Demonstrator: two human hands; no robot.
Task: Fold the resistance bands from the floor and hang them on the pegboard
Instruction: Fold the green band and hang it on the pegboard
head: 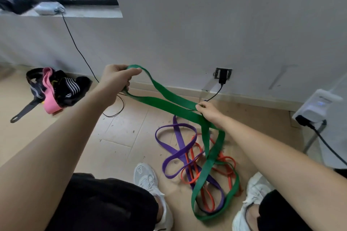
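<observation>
- Head view, far left of the fingers: a heap of black and pink straps (54, 88) on the floor against the wall, well apart from both hands.
- Left hand (116, 78): raised, fingers curled round the looped end of the green band (161, 102), thumb laid along the top of the loop.
- Green band, held span: two flat runs side by side, long axis sloping from the left fingers down and rightward to the right fingers; slack, not stretched.
- Right hand (210, 113): lower and farther right, fingers closed round both runs at about mid-length.
- Green band, free part: hangs below the right fingers, its lowest loop lying on the floor between the two shoes.
- Purple band (179, 137) and orange band (228, 159): on the floor beneath the right fingers, tangled together, the green loop lying across them.
- Pegboard: not in view.
- Judgement: the fold turns on the hanging half; the right hand is nearer to it, so the likely move is to gather that length up toward the left fingers and lift it clear of the tangle.
</observation>
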